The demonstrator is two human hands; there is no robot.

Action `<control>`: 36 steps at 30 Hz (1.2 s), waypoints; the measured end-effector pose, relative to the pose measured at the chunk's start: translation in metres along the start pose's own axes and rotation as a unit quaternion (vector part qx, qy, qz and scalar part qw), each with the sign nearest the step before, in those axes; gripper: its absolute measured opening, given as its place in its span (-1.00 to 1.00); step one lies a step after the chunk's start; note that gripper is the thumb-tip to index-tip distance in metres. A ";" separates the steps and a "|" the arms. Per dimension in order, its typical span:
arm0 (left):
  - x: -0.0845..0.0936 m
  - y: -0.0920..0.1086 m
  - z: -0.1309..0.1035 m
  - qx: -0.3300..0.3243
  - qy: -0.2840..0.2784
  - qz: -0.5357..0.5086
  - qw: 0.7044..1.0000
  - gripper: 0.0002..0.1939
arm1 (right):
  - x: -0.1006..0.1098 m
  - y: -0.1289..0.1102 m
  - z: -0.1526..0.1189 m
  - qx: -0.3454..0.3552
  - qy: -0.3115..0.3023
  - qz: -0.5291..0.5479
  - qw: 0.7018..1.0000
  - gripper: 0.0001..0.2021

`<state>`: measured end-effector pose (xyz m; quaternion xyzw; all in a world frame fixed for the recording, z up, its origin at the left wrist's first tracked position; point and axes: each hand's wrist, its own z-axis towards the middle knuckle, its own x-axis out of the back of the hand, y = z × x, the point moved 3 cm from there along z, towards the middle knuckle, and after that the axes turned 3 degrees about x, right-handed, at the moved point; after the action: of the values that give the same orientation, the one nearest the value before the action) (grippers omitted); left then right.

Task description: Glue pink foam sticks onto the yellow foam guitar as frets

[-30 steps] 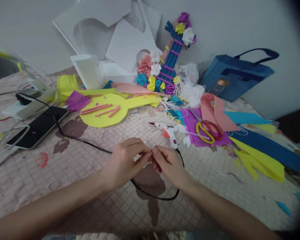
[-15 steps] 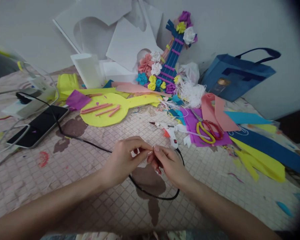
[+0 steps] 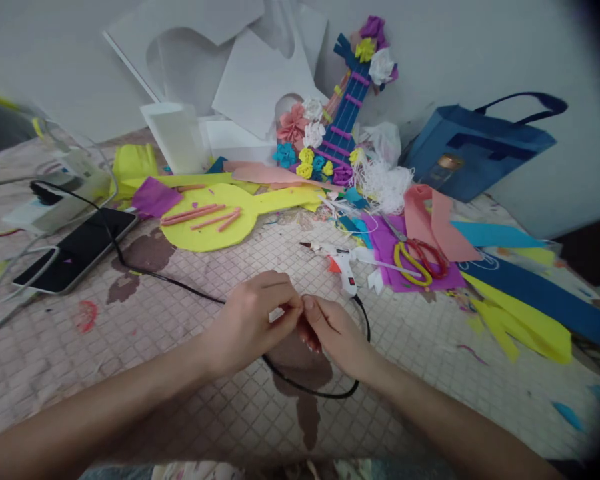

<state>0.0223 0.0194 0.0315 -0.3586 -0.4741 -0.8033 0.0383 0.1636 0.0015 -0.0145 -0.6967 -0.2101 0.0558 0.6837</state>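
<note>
Far left of the white glue gun [image 3: 347, 270], a power strip [image 3: 60, 207] lies on the table [image 3: 420, 373], with a dark-screened phone [image 3: 77, 250] nearer the glue gun's side. Next, left of the glue gun and slightly beyond it, a yellow guitar-shaped cutout [image 3: 190, 239] bears several pink rolls [image 3: 193, 214]. The left hand [image 3: 255, 320] is in front and left of the glue gun, its thumb and fingertips pinched together against those of the right hand [image 3: 335, 330], which is curled just in front of the glue gun. Fingers cover the meeting point, so I cannot tell whether either hand grasps something small. The glue gun's nozzle points left; its black cord [image 3: 369, 330] loops toward the wearer. Right of the glue gun, scissors [image 3: 404, 241] rest on purple paper [image 3: 380, 240]; farther right and behind stands a blue bag [image 3: 480, 160].
</note>
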 end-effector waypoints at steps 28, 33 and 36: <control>0.044 -0.073 0.010 0.089 0.078 0.151 0.982 -0.58 | 0.041 -0.009 0.003 0.060 0.091 -0.053 0.993 -0.82; 0.115 -0.128 0.024 0.145 0.100 0.296 0.939 -0.66 | 0.092 -0.001 0.006 0.066 0.162 -0.156 0.972 -0.77; 0.155 -0.159 0.039 0.215 0.101 0.387 0.891 -0.70 | 0.115 0.016 0.001 0.037 0.187 -0.168 0.967 -0.74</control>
<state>-0.1348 0.1801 0.0213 -0.4131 -0.4527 -0.6352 0.4701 0.2713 0.0449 -0.0062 -0.6235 -0.1902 -0.1835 0.7358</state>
